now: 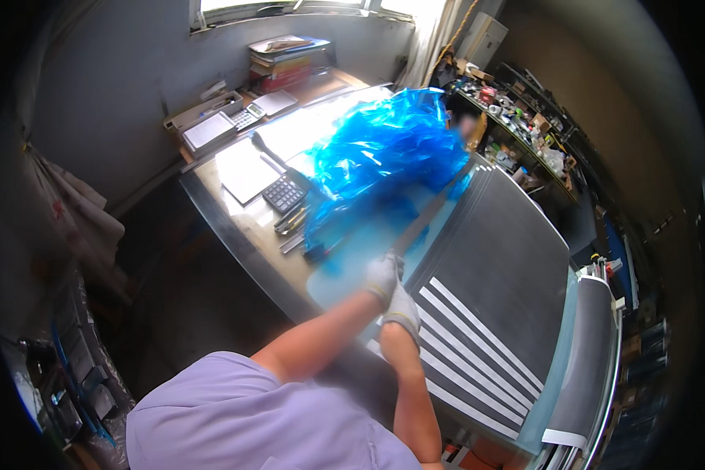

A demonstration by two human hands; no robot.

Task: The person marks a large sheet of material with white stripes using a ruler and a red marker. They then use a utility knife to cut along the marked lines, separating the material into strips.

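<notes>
My left hand, in a pale knitted glove, is closed around the near end of a long grey strip. My right hand, gloved alike, is closed just below it, against the left; its fingers are partly hidden, and it seems to grip the same end. From my hands the strip runs away to the far right, along the left edge of a dark grey sheet. Several white strips lie on the near part of that sheet. Left of the grey strip, crumpled blue plastic film is heaped on the table.
Beside the film on the table lie a calculator and several pens. Folders are stacked at the back. A grey roll sits at the table's right end. Cluttered shelves stand at the far right.
</notes>
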